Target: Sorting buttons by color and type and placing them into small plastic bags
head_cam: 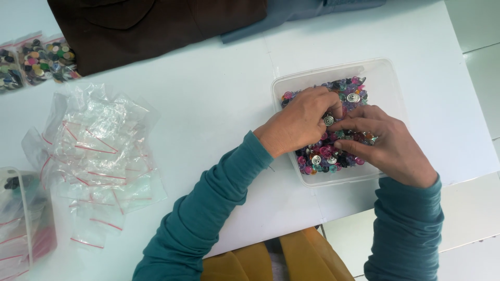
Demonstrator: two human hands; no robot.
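A silver button (328, 120) sits pinched between the fingertips of the left hand (301, 122) and right hand (383, 141), above the heap of coloured buttons (325, 155) in the clear tub (388, 78). This looks like picking and sorting; a pile of small zip bags (99, 151) lies well apart on the white table (219, 93).

A single head-worn camera looks almost straight down from above the person's seat, facing forward across the white bench (219, 104). It sits fairly near: both teal sleeves enter from the bottom edge, and the left hand (299, 125) and right hand (388, 145) fall right of centre over a clear plastic tub (388, 73). The bench's far edge runs along the top of the frame, its right edge meeting pale floor. No second view shares the scene.
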